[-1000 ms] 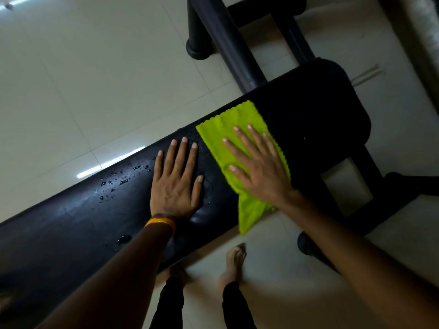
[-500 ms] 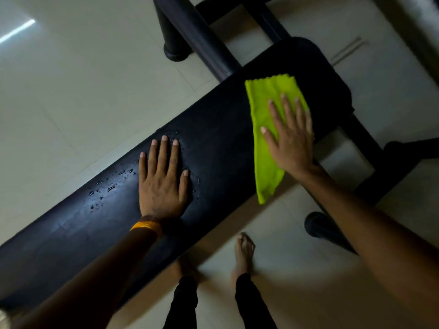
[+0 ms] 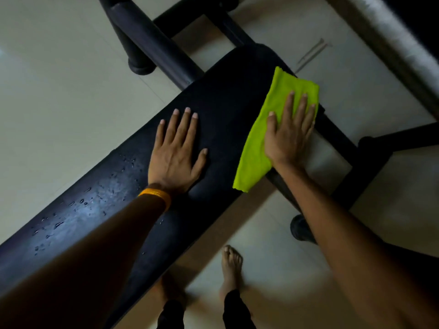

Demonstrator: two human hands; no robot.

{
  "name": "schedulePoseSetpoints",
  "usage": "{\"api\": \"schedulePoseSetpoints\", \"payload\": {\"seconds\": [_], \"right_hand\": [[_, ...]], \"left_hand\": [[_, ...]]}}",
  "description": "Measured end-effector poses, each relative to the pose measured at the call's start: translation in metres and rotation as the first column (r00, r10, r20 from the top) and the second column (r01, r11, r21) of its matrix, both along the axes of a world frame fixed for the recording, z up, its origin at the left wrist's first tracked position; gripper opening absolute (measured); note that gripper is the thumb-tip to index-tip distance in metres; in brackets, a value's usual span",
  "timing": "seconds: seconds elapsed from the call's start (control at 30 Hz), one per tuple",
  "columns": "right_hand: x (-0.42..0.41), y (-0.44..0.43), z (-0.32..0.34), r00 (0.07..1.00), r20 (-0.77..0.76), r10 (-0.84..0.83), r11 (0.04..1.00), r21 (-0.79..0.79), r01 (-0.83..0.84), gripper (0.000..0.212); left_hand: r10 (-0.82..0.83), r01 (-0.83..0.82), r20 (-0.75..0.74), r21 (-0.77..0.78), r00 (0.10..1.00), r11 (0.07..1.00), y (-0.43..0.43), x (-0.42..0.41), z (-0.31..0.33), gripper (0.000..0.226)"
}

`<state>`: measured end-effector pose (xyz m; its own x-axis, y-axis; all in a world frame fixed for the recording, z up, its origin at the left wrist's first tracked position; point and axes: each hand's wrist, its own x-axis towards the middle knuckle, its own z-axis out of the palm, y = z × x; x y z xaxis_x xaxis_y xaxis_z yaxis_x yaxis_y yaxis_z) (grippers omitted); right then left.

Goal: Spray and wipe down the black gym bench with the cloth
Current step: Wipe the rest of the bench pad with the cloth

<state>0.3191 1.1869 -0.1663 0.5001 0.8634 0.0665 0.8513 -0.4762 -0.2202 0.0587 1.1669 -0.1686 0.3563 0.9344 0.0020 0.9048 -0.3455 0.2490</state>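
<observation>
Hands are lying flat on the black gym bench (image 3: 221,110), seen from the head camera looking down. The bench pad is running across the frame from about 8 o'clock up toward 1 o'clock, its rounded end sitting near the upper right of centre.

The left hand (image 3: 177,150) is pressing palm-down on the pad just left of centre, its fingers (image 3: 183,129) spread a little and pointing toward 12 o'clock, the thumb angling out toward 2 o'clock. It is gripping nothing. An orange band (image 3: 156,195) is circling its wrist.

The right hand (image 3: 288,131) is lying flat on the cloth (image 3: 255,153), its fingers close together and pointing toward 12 o'clock. It is pressing the cloth down rather than pinching it. This bright yellow-green cloth is sitting at the 2 o'clock end of the pad, draping over the pad's near edge, with its lower corner hanging off toward 6 o'clock.

Water droplets (image 3: 83,203) are beading on the pad toward 8 o'clock from the left hand, well apart from the cloth.

Black frame tubes (image 3: 154,43) are crossing behind the bench at 11 o'clock, and more frame (image 3: 370,148) is showing at 3 o'clock. Pale floor tiles (image 3: 59,91) are lying all around. A bare foot (image 3: 231,264) is standing on the floor at 6 o'clock, beside the pad's near edge.
</observation>
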Motion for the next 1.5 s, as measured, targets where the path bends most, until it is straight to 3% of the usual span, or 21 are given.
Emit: {"api": "schedulePoseSetpoints", "payload": {"seconds": [0.07,0.17,0.27,0.4,0.47,0.53,0.6,0.67,0.77,0.83,0.9,1.0,1.03,1.07,1.17,1.23,1.3,1.43,1.5], "right_hand": [[-0.026,-0.01,-0.001,1.0,0.0,-0.012,0.999,0.031,0.012,0.067],[-0.049,-0.037,0.002,0.979,0.057,0.197,0.98,-0.048,-0.194,0.068],[-0.016,-0.003,0.005,0.933,0.082,0.351,0.933,-0.117,-0.341,0.07],[-0.008,0.063,0.008,0.994,0.049,0.102,0.989,-0.113,-0.096,0.07],[-0.041,0.056,0.01,0.984,0.075,0.162,0.983,-0.103,-0.154,0.069],[-0.062,0.033,0.012,0.874,0.119,0.472,0.879,-0.145,-0.455,0.068],[-0.053,0.033,0.017,0.687,0.101,0.719,0.69,-0.211,-0.692,0.066],[-0.035,0.072,0.017,0.626,0.107,0.773,0.632,-0.226,-0.742,0.066],[-0.027,0.133,0.014,0.859,0.078,0.506,0.858,-0.153,-0.491,0.068],[-0.05,0.136,0.014,0.934,0.068,0.351,0.933,-0.109,-0.343,0.068],[-0.073,0.111,0.017,0.835,0.114,0.538,0.841,-0.145,-0.522,0.064],[-0.066,0.094,0.023,0.406,0.106,0.908,0.419,-0.275,-0.865,0.061],[-0.058,0.107,0.024,0.349,0.095,0.932,0.361,-0.294,-0.885,0.061],[-0.048,0.123,0.023,0.366,0.099,0.925,0.379,-0.284,-0.881,0.062],[-0.025,0.14,0.022,0.682,0.104,0.724,0.687,-0.197,-0.7,0.065],[-0.042,0.102,0.021,0.817,0.124,0.563,0.825,-0.144,-0.546,0.064],[-0.065,0.047,0.025,0.814,0.116,0.569,0.818,-0.183,-0.545,0.066],[-0.04,0.012,0.026,0.591,0.07,0.803,0.588,-0.253,-0.768,0.07],[-0.004,0.035,0.02,0.662,0.088,0.744,0.663,-0.212,-0.718,0.07]], "left_hand": [[-0.004,0.004,0.014,0.022,1.0,1.0,-0.001,-0.001,0.0,0.074],[0.001,-0.002,0.022,0.036,1.0,0.999,0.002,-0.001,-0.001,0.075],[0.005,-0.006,0.013,0.034,1.0,0.999,0.001,-0.001,-0.002,0.075],[0.004,-0.004,-0.005,0.029,1.0,1.0,0.002,0.0,-0.001,0.076],[0.005,-0.004,-0.013,0.026,1.0,1.0,0.003,0.0,-0.001,0.077],[0.005,-0.004,-0.01,0.03,1.0,1.0,0.004,-0.001,-0.001,0.077],[0.003,-0.003,-0.003,0.042,1.0,0.999,0.002,-0.002,-0.002,0.077],[0.005,-0.005,-0.003,0.047,1.0,0.999,0.001,-0.002,-0.004,0.078],[0.004,-0.004,-0.001,0.033,1.0,0.999,0.003,-0.002,-0.002,0.079],[0.004,-0.005,0.003,0.021,1.0,1.0,0.004,-0.002,-0.002,0.08],[0.008,-0.008,0.012,0.013,1.0,1.0,0.003,-0.002,-0.003,0.081],[0.014,-0.014,0.019,0.02,1.0,1.0,0.002,-0.001,-0.005,0.081],[0.013,-0.014,0.015,0.022,1.0,1.0,0.002,-0.002,-0.005,0.082],[0.014,-0.014,0.012,0.021,1.0,1.0,0.002,-0.002,-0.006,0.082],[0.01,-0.01,0.011,0.009,1.0,1.0,0.003,-0.001,-0.004,0.082],[0.015,-0.015,0.01,0.008,1.0,1.0,0.003,-0.001,-0.003,0.082],[0.02,-0.02,0.011,0.007,1.0,1.0,0.003,0.0,-0.002,0.082],[0.015,-0.014,0.021,-0.006,1.0,1.0,0.004,-0.001,-0.002,0.081],[0.012,-0.012,0.004,-0.008,1.0,1.0,0.003,-0.001,-0.002,0.082]]}}
